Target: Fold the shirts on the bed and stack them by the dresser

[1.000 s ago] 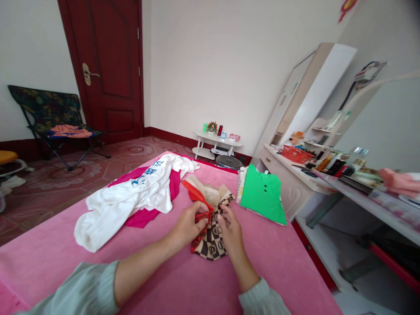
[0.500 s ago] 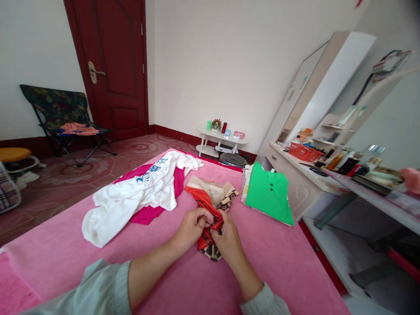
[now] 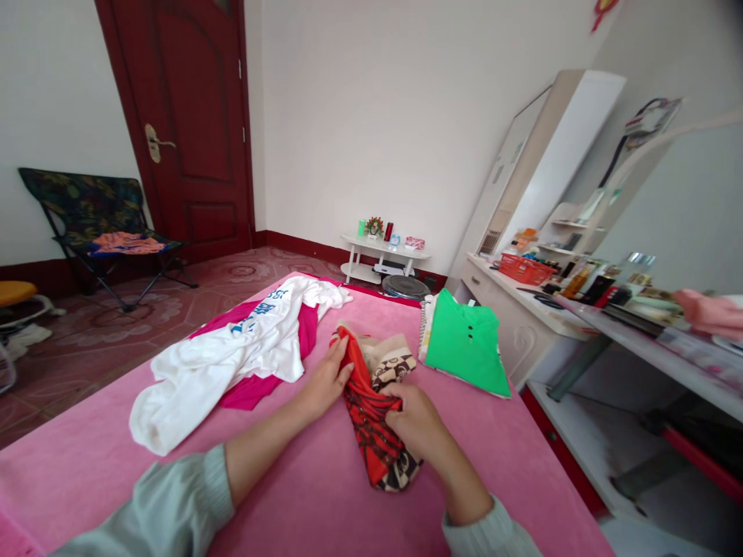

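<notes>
A crumpled garment (image 3: 371,433), red with dark patterning plus cream and brown patterned parts, lies on the pink bed cover (image 3: 302,495) in front of me. At its upper left edge, my left hand (image 3: 326,381) holds the red fabric between fingers and thumb. My right hand (image 3: 416,418) is closed on the garment's right side, with a fold of red cloth pinched between thumb and bent fingers. Part of the cloth under the right hand is hidden.
Left on the bed, a white shirt (image 3: 272,336) with blue lettering lies over magenta cloth (image 3: 251,393). A folded green shirt (image 3: 464,340) tops a pile at the right. Beyond are a dressing table (image 3: 499,292), a small white stand (image 3: 377,247) and a folding chair (image 3: 87,209).
My hands have moved apart, the left up to the garment's far left edge, the right to its right side. The bunched red cloth is now spread longer. The view has shifted slightly.
</notes>
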### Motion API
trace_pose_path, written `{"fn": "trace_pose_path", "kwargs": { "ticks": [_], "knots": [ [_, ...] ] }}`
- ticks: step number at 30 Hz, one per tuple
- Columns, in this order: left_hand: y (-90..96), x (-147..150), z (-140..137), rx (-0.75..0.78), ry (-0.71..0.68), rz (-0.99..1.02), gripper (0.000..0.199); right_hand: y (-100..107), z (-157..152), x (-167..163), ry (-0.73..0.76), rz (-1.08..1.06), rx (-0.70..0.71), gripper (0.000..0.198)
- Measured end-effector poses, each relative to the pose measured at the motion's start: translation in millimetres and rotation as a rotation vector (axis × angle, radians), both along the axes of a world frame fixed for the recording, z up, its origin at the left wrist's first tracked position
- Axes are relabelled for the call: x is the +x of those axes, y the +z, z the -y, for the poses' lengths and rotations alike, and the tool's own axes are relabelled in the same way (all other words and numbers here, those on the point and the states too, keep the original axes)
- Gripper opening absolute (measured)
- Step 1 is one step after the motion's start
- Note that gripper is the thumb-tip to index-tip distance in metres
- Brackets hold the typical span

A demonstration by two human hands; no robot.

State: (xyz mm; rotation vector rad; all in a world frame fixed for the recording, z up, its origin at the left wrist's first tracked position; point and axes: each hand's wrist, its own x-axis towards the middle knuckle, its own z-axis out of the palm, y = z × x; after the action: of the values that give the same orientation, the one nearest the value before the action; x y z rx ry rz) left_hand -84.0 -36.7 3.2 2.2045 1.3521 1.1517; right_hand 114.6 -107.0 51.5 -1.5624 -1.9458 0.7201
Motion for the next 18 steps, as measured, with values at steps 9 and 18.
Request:
{"fn": "trace_pose_path", "kwargs": {
  "ticks": [9,18],
  "knots": [
    [6.2,64.9,-27.1,-0.061,-0.226,-0.214,0.051,8.2,16.9,-7.5,-0.16,0.178,0.078,0.022],
    [3.7,54.1,-30.6,-0.014,-0.07,0.364,0.037,-8.8,15.8,-25.8,-0.139,-0.039,0.122,0.038]
  ]
}}
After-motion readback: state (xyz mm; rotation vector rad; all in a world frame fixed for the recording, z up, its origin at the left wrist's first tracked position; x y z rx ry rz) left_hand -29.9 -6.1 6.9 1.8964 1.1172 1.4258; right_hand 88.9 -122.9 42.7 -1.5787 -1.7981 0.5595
